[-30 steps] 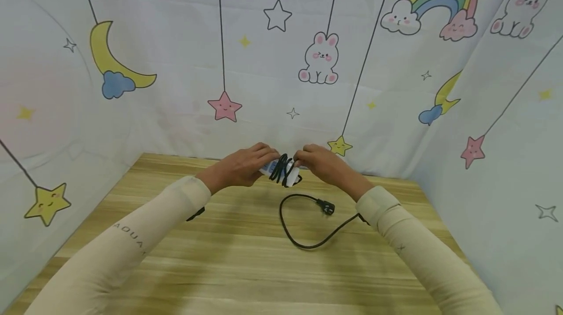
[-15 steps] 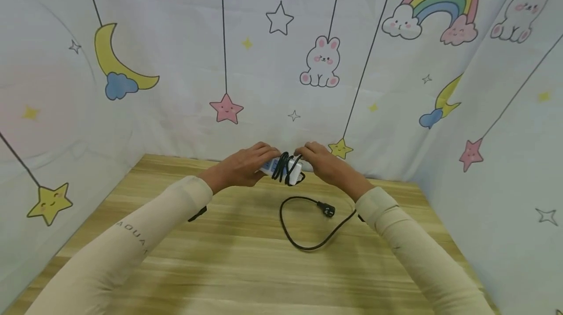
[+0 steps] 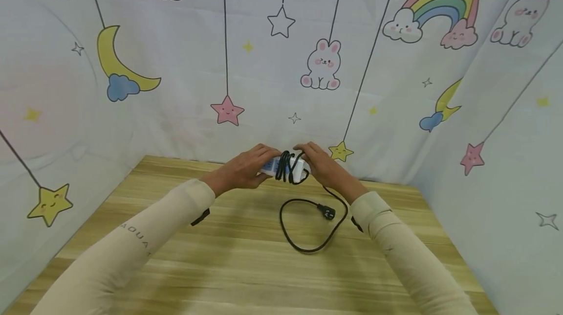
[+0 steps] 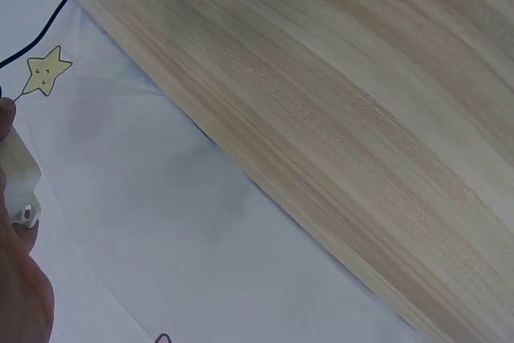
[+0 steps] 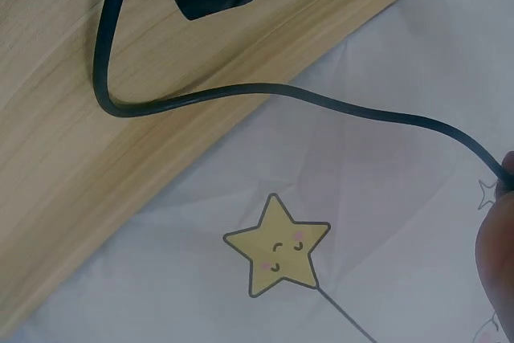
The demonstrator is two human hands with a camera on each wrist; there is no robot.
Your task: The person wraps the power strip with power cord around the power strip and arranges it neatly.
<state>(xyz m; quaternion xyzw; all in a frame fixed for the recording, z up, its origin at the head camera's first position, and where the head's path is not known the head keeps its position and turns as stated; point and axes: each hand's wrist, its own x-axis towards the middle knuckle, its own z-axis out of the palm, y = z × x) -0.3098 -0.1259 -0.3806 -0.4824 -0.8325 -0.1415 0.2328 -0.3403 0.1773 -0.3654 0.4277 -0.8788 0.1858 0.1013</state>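
Observation:
A white power strip (image 3: 297,170) with blue socket faces is held up near the table's far edge. Several turns of its black cord (image 3: 285,167) wrap round the middle. My left hand (image 3: 246,167) grips the strip's left end; in the left wrist view the strip's white end (image 4: 20,174) shows between thumb and fingers. At the other end my right hand (image 3: 323,163) pinches the cord, which runs from the fingers down to the table in the right wrist view. The loose length loops on the wood and ends in a black plug (image 3: 326,212).
The wood-grain table (image 3: 246,266) meets a white cloth backdrop (image 3: 184,109) printed with stars, rabbits and moons behind and at both sides. A dark wrist strap (image 3: 201,217) shows under the left sleeve.
The right hand has drawn the cord round the strip's right end. The strip has shifted slightly right, and the cord on the table now curves in under the right forearm.

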